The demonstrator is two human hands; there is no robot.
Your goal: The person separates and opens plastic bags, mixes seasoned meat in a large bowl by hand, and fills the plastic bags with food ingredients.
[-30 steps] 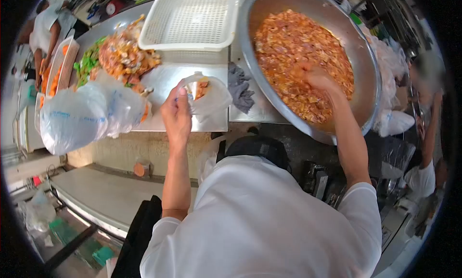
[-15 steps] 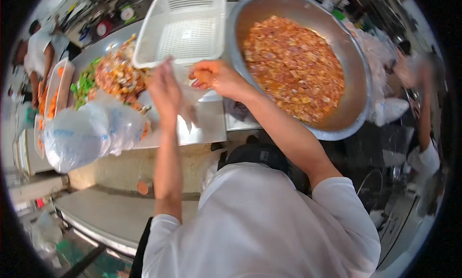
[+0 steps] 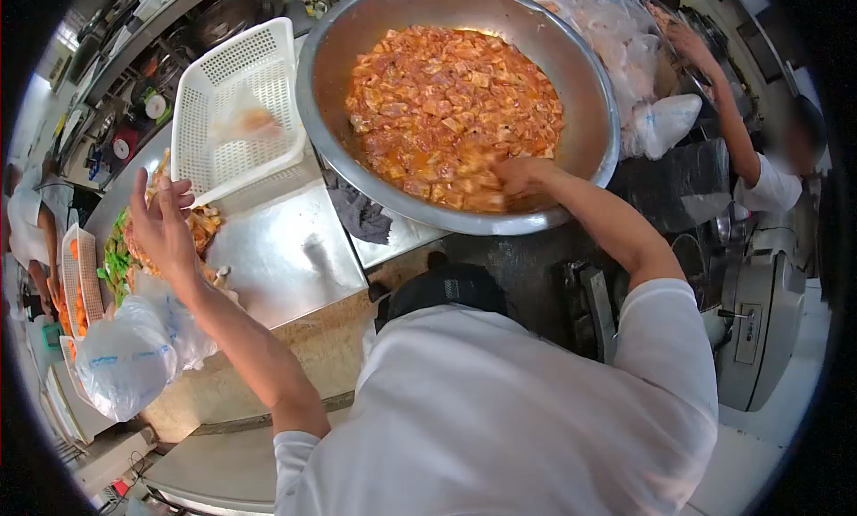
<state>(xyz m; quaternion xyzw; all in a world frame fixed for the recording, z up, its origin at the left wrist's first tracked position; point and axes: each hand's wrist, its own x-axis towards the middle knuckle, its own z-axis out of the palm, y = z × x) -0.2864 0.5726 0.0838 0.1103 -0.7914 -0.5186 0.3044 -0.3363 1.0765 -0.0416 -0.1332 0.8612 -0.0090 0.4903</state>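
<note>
Raised over the left side of the steel table (image 3: 299, 257), my left hand (image 3: 168, 230) is open, its fingers spread and holding nothing. It is near the white perforated basket (image 3: 201, 145) and a heap of mixed food pieces (image 3: 203, 230). In the basket lies a translucent, filmy thing (image 3: 245, 123), blurred, which looks like a thin plastic bag. My right hand (image 3: 527, 178) reaches into the large metal basin (image 3: 585, 114), down at the diced meat (image 3: 446, 105) in reddish sauce. Motion smears its fingers, and their tips are lost against the meat.
Knotted clear bags (image 3: 134, 351) and a crate of orange pieces (image 3: 85, 275) stand at the left. A dark cloth (image 3: 359, 217) lies beside the basin. Behind it are more plastic bags (image 3: 616, 43). One person (image 3: 768, 181) reaches in at right; another (image 3: 31, 230) stands at left.
My hands have parted: the right went into the basin, the left moved left and opened. Translucent film that was between them is gone from there; a similar thing now lies in the basket.
</note>
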